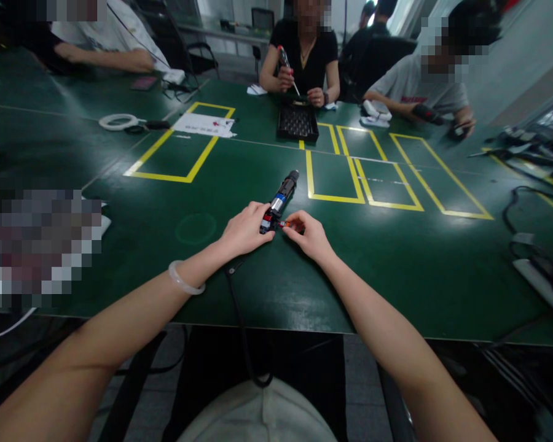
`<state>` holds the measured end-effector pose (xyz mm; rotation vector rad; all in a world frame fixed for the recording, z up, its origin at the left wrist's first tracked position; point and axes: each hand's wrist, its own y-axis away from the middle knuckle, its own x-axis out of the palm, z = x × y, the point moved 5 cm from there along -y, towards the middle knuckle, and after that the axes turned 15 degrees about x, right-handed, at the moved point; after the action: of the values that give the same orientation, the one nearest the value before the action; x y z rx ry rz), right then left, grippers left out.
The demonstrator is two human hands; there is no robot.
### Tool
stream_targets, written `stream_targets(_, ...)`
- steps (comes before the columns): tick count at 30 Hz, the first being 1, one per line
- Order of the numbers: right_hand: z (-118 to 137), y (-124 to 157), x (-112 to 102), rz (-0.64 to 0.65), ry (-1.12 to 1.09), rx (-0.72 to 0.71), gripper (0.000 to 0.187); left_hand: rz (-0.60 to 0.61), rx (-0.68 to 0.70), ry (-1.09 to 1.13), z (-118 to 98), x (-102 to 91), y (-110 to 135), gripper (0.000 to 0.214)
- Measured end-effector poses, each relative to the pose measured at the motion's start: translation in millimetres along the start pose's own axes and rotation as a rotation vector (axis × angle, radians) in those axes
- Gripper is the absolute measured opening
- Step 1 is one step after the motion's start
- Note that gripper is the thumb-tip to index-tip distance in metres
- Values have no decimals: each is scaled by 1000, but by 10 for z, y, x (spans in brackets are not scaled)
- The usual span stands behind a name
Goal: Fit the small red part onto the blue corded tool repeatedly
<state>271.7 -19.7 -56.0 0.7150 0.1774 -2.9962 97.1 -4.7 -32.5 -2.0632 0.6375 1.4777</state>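
On the green table, a slim black device with a silver and blue motor-like body and a narrow black tip lies pointing away from me; it looks like the inside of a power screwdriver. My left hand, with a pale bracelet at its wrist, is closed around the near end, where red and black parts show. Just right of it, my right hand pinches a small orange-red piece, perhaps a wire or connector, against the device. The fingers partly hide this piece.
Yellow tape outlines mark the green table. Across from me, a person holds a red screwdriver over a black tray. A white paper and a white cable coil lie left; a black cord hangs over the near edge.
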Motion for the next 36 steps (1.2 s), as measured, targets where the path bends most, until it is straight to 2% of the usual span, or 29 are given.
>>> stream_targets(6,-20,-28,64,-10,122,2,13,15,47,41,-97,18,0,65)
stream_targets(11,-10,-19,73,17,103,-17,16,3,56,53,-96,31,1,65)
stream_targets(16,30,3,54,1,181,-53,7,4,65,50,-83,51,-2,67)
stream_targets(23,-4,23,54,12,150,-36,10,-5,70,23,-105,33,-1,65)
stream_targets(29,15,44,25,-2,82,-10,12,-63,37,-47,-133,25,-22,57)
stream_targets(36,80,76,60,84,27,-39,16,-29,23,-166,-124,-2,-35,51)
